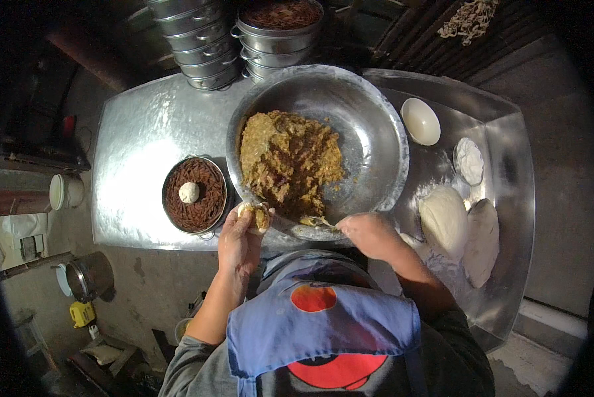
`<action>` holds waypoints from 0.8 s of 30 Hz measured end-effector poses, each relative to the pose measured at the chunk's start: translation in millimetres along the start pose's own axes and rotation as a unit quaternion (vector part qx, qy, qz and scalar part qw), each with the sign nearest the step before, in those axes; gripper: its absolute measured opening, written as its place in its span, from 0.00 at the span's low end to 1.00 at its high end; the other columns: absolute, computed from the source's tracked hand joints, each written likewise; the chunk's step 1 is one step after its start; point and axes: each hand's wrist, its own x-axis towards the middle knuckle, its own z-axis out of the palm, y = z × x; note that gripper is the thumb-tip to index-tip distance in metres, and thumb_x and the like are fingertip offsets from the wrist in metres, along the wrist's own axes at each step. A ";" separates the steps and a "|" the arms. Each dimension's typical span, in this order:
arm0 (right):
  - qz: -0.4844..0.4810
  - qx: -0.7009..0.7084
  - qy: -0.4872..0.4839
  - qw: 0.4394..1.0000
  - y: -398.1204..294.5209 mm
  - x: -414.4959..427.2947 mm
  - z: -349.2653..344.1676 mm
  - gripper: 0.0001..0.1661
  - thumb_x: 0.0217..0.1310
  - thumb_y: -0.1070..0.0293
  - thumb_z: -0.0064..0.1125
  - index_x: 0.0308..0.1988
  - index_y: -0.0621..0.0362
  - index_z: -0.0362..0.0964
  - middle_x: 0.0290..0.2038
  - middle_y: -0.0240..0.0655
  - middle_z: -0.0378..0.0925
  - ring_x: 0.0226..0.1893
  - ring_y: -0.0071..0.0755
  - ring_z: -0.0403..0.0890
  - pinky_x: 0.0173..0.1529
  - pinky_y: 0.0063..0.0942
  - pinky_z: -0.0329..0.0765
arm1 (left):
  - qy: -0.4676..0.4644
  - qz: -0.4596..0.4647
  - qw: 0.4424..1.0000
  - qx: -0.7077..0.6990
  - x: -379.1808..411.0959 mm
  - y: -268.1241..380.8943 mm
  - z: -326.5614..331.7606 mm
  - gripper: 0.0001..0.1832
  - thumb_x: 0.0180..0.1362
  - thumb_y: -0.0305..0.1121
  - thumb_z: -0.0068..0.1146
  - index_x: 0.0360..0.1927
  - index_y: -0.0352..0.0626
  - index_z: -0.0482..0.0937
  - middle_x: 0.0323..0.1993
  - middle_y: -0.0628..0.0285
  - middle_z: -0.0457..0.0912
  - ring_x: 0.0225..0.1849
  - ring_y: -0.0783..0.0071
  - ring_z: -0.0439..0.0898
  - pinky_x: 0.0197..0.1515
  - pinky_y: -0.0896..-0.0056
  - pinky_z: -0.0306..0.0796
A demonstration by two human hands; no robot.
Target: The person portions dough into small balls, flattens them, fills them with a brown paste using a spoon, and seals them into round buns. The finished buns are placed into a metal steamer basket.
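My left hand (240,243) holds a cupped dough wrapper (261,229) with yellowish-brown filling showing in its opening. In my right hand (367,234) is a metal spoon (322,221), its bowl over the near rim of a large metal basin (371,173). A mound of chopped, yellow-brown filling (292,154) fills the left part of that basin. To the left of my left hand stands a round steamer tray (196,218) lined with brown, needle-like strips. One closed, pale dough ball (189,192) sits on the strips.
Metal steamer tiers (202,47) and a second stack (277,44) stand at the back. At the right, a metal trough holds a white bowl (420,121), a bowl of white flour (469,161), a large dough lump (443,221) and a flatter dough piece (482,243).
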 end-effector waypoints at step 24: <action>0.053 -0.090 0.110 0.989 -6.6 26.6 37.4 0.12 0.49 0.73 0.55 0.37 0.66 0.73 0.31 0.46 0.72 0.29 0.52 0.77 0.36 0.45 0.75 | -0.113 -0.054 0.987 -0.100 12.0 -0.8 44.8 0.21 0.65 0.36 0.43 0.59 0.36 0.63 0.56 0.54 0.71 0.57 0.60 0.71 0.59 0.56 0.66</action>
